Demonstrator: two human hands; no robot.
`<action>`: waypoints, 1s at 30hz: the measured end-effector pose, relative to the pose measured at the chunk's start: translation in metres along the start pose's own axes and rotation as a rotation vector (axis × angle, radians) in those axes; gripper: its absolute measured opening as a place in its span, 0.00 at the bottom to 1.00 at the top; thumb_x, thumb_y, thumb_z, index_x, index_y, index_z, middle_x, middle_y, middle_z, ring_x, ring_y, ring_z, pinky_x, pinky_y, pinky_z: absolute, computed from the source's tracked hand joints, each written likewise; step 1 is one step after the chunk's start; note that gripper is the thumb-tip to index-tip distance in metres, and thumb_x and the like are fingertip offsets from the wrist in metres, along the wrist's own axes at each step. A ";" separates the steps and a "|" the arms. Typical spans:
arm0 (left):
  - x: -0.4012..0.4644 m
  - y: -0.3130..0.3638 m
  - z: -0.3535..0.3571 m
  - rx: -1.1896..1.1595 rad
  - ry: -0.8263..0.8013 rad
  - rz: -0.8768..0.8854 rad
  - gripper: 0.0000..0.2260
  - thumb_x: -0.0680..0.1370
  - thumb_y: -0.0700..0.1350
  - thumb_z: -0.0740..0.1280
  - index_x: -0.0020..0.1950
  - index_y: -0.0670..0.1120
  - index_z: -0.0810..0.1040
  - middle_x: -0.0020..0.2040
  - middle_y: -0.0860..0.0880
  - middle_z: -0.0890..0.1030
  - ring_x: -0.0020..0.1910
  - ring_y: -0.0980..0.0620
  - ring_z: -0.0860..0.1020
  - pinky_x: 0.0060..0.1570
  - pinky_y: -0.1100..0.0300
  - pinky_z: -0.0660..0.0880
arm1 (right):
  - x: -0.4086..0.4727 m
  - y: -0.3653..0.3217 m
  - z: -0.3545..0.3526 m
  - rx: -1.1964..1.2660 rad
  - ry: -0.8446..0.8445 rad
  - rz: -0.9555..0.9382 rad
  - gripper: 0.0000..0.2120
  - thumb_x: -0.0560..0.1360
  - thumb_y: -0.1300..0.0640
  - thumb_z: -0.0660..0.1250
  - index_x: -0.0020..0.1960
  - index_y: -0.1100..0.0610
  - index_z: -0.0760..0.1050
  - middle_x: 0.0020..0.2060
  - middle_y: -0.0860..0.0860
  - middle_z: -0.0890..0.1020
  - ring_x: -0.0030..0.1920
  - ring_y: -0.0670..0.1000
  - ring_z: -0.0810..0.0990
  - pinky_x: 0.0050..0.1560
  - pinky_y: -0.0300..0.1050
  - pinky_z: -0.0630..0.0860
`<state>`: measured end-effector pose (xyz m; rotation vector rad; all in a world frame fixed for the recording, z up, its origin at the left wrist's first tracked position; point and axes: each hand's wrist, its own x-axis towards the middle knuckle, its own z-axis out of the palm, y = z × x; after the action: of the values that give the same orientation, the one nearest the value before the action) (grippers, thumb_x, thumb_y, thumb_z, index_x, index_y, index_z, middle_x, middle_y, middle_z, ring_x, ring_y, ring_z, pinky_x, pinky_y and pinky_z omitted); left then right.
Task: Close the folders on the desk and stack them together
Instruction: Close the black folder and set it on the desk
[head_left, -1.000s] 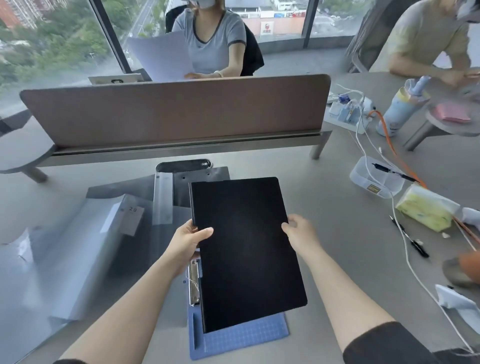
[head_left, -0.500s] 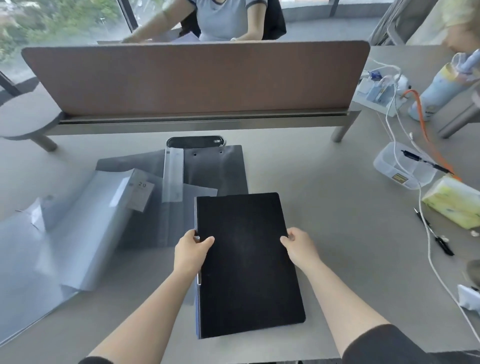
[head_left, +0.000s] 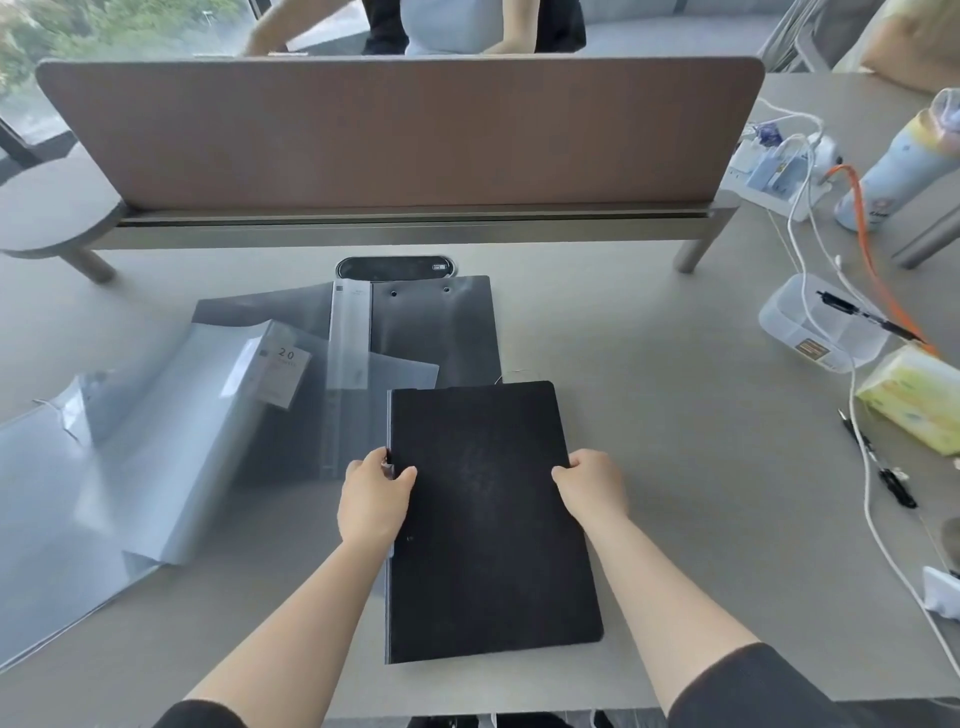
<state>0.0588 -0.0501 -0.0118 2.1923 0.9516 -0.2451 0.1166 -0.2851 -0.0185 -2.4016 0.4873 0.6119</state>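
A black folder (head_left: 488, 519) lies closed on the grey desk (head_left: 675, 441) in front of me. My left hand (head_left: 375, 499) grips its left spine edge, thumb on the cover. My right hand (head_left: 592, 486) holds its right edge. Behind and to the left, a dark grey folder (head_left: 436, 327) lies open flat, with a translucent strip across it. A translucent clear folder (head_left: 156, 441) with a "20" label lies open at the far left, its cover partly raised.
A brown divider panel (head_left: 400, 135) stands across the back, with people seated beyond it. On the right lie a clear plastic box (head_left: 821, 332), a yellow tissue pack (head_left: 914, 400), pens, white cables, a power strip and a bottle (head_left: 904, 166).
The black cover has come down and the folder now lies shut, hiding the blue inside and metal clip. Both hands stayed on its edges.
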 end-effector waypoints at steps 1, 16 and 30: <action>0.000 0.000 0.000 -0.014 -0.009 0.001 0.11 0.77 0.49 0.66 0.57 0.48 0.78 0.57 0.48 0.79 0.43 0.51 0.76 0.41 0.57 0.71 | 0.000 -0.001 0.000 0.008 0.001 0.011 0.16 0.70 0.62 0.62 0.29 0.54 0.58 0.24 0.49 0.64 0.27 0.53 0.60 0.28 0.43 0.56; 0.011 0.005 0.003 -0.155 -0.027 -0.207 0.17 0.76 0.48 0.67 0.62 0.42 0.77 0.57 0.51 0.80 0.50 0.47 0.76 0.46 0.56 0.68 | 0.007 -0.002 0.008 0.140 0.008 0.096 0.18 0.63 0.68 0.59 0.31 0.53 0.52 0.27 0.50 0.55 0.31 0.53 0.53 0.32 0.45 0.48; -0.008 0.045 0.039 -0.329 -0.165 -0.250 0.09 0.72 0.46 0.70 0.36 0.41 0.79 0.31 0.46 0.76 0.33 0.44 0.74 0.40 0.56 0.75 | 0.018 0.040 -0.040 0.430 0.117 0.129 0.10 0.76 0.63 0.63 0.56 0.59 0.75 0.51 0.52 0.79 0.49 0.57 0.78 0.47 0.50 0.75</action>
<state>0.0887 -0.1021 -0.0127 1.7278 1.0880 -0.3535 0.1253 -0.3443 -0.0182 -2.0133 0.7459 0.3747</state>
